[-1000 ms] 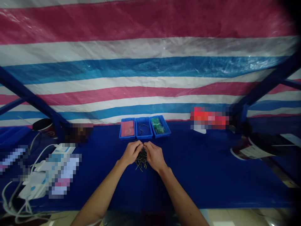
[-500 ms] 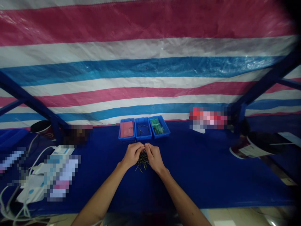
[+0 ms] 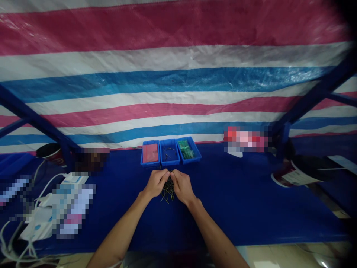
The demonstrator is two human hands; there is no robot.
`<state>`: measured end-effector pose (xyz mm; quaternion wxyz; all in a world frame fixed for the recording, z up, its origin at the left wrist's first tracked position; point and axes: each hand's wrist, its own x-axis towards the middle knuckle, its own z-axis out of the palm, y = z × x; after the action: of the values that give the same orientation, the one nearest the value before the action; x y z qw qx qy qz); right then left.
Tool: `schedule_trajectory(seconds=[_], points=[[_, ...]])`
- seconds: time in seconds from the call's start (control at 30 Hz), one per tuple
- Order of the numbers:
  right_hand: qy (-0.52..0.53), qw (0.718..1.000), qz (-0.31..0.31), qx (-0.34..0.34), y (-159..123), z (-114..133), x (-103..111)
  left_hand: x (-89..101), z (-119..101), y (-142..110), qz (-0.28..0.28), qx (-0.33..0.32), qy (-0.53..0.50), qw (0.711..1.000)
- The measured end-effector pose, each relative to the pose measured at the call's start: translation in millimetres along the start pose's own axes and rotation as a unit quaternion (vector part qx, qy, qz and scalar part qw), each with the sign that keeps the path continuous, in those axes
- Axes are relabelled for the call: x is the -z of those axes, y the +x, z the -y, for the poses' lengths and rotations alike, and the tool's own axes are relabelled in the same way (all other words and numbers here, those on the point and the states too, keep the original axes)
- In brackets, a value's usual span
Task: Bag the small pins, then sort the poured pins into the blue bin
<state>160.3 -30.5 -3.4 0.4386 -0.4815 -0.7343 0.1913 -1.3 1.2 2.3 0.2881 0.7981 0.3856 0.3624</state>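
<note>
My left hand point(image 3: 156, 182) and my right hand point(image 3: 181, 185) meet at the fingertips over a pile of thin, dark and brassy screw-like pieces point(image 3: 167, 191) on the blue table. Both hands are closed, thumbs and fingers drawn together around the far side of the pile. What sits between the fingertips is too small and hidden to make out. Just beyond the hands stand three blue bins: the left bin point(image 3: 143, 163) holds pink sheets or bags, the middle bin point(image 3: 170, 162) a few thin pieces, and the right bin point(image 3: 192, 160) green circuit boards.
To the left lie a white power strip point(image 3: 41, 219) with cables and a blurred-out item point(image 3: 75, 212). A dark round tub point(image 3: 295, 173) is at the right, and a blurred red object point(image 3: 245, 138) at the back. Striped sheeting point(image 3: 173, 82) hangs behind the table point(image 3: 237, 208).
Both hands stay at the pile with only small finger shifts. The fingertips have moved slightly to the left. The bins have not moved.
</note>
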Motion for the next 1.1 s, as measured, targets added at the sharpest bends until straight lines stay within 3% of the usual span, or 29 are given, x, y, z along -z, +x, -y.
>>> schedule_trajectory(seconds=[0.33,0.5,0.67,0.93,1.1], points=[[0.081,0.996,-0.006,-0.048,4.6,0.6,-2.3,-3.2,11.6,0.6,0.005,-0.003,-0.01,1.0],[0.06,0.997,-0.015,-0.035,3.0,-3.7,-0.8,-2.6,14.9,0.6,-0.016,0.04,-0.051,0.998],[0.068,0.993,-0.072,-0.067,5.3,-9.6,10.3,6.0,19.8,2.6,-0.084,0.069,-0.065,0.992],[0.06,0.979,-0.176,-0.078,10.3,-6.5,25.1,8.6,23.6,4.0,-0.125,0.089,-0.039,0.987],[0.033,0.969,-0.233,-0.074,38.6,5.6,40.8,9.9,22.8,5.7,-0.175,0.092,-0.033,0.98]])
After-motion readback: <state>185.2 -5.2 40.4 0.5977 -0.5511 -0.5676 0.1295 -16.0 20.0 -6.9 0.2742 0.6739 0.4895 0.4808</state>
